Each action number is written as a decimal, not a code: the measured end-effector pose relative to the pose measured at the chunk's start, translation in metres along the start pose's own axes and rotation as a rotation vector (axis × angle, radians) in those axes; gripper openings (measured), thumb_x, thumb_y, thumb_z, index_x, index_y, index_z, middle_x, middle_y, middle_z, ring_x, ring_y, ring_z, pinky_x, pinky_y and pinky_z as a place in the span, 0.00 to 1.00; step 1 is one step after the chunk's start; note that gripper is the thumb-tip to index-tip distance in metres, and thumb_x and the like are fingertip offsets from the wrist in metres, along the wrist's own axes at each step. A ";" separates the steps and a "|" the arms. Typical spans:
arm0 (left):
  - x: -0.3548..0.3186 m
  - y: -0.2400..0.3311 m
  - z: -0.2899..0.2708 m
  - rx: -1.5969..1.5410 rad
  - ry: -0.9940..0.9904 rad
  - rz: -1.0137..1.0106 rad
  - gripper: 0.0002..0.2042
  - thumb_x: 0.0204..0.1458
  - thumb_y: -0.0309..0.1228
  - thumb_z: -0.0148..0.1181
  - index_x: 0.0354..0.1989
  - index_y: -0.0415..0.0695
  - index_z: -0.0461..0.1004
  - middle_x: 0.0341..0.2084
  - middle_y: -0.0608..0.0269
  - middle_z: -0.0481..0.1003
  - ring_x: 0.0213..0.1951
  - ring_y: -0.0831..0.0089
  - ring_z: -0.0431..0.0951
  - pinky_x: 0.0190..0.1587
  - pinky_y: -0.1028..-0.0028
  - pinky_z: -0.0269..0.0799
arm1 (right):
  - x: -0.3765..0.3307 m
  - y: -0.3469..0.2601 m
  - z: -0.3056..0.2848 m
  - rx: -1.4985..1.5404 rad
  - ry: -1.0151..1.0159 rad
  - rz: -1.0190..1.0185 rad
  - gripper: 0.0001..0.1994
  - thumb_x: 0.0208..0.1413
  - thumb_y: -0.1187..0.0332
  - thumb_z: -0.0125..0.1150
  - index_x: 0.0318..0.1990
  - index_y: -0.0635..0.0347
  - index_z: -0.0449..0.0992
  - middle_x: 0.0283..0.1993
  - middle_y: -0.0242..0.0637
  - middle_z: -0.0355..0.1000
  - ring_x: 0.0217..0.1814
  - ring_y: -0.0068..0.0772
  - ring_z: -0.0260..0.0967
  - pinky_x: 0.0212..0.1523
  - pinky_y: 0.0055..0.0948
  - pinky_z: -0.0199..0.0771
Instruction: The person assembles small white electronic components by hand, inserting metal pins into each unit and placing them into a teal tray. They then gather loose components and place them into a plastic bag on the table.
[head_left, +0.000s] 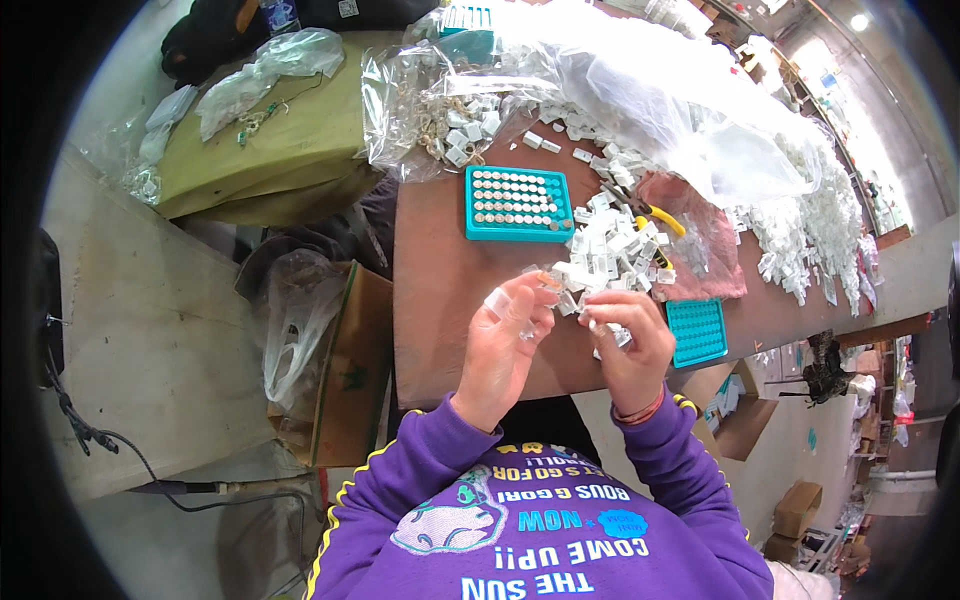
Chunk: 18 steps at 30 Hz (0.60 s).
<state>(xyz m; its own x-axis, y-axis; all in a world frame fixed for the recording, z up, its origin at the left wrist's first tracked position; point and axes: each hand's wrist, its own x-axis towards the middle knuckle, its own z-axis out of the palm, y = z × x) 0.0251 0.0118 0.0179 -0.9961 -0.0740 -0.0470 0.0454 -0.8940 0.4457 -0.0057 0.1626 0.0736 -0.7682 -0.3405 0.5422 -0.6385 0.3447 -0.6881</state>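
Observation:
Both of my hands are raised over the near edge of the brown table [440, 300], close together with their fingertips facing. My left hand [500, 350] is closed, a small white plastic piece [496, 300] caught between its fingers. My right hand [637, 350] pinches at the fingertips, and white plastic pieces [613, 338] show under its curled fingers. What sits right at the right fingertips is too small to make out. Just beyond the hands lies a heap of small white plastic parts [610, 240]. Behind it to the left, a teal tray [482, 233] holds rows of round silver discs.
Yellow-handled pliers [665, 220] lie by the heap, beside a reddish cloth [720, 270]. A second teal tray [697, 332] with rows of holes is at the right. Clear bags [640, 100] and more white parts cover the far side. A cardboard box [352, 370] stands left of the table.

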 end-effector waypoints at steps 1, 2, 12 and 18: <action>-0.001 0.002 0.000 -0.005 0.016 0.012 0.15 0.63 0.35 0.56 0.53 0.38 0.71 0.40 0.65 0.77 0.36 0.84 0.71 0.43 0.81 0.69 | -0.003 -0.003 0.005 -0.059 0.018 -0.050 0.10 0.48 0.86 0.61 0.37 0.63 0.79 0.42 0.40 0.77 0.36 0.28 0.76 0.34 0.22 0.77; -0.002 0.005 -0.001 0.003 0.013 0.013 0.15 0.63 0.35 0.57 0.52 0.38 0.72 0.40 0.65 0.77 0.36 0.84 0.71 0.43 0.81 0.69 | -0.006 -0.006 0.007 -0.087 0.003 -0.083 0.12 0.45 0.86 0.62 0.38 0.62 0.79 0.41 0.39 0.77 0.38 0.32 0.77 0.36 0.25 0.78; -0.012 0.011 0.003 0.058 0.009 -0.009 0.13 0.61 0.33 0.58 0.48 0.37 0.72 0.33 0.68 0.74 0.33 0.81 0.70 0.39 0.82 0.68 | -0.027 -0.009 0.012 -0.120 0.027 -0.279 0.14 0.45 0.86 0.63 0.41 0.62 0.79 0.45 0.41 0.76 0.43 0.39 0.78 0.44 0.31 0.79; -0.015 0.016 0.000 0.253 -0.087 0.083 0.11 0.60 0.32 0.59 0.45 0.38 0.76 0.40 0.67 0.76 0.36 0.83 0.72 0.42 0.82 0.69 | -0.031 -0.013 0.004 0.812 -0.080 0.593 0.20 0.62 0.76 0.54 0.61 0.66 0.64 0.55 0.44 0.69 0.46 0.34 0.77 0.48 0.30 0.78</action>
<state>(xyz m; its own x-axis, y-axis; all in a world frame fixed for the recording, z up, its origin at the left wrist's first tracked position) 0.0411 -0.0016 0.0255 -0.9930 -0.0946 0.0708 0.1178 -0.7470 0.6543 0.0265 0.1647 0.0638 -0.9270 -0.3750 -0.0073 0.0937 -0.2127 -0.9726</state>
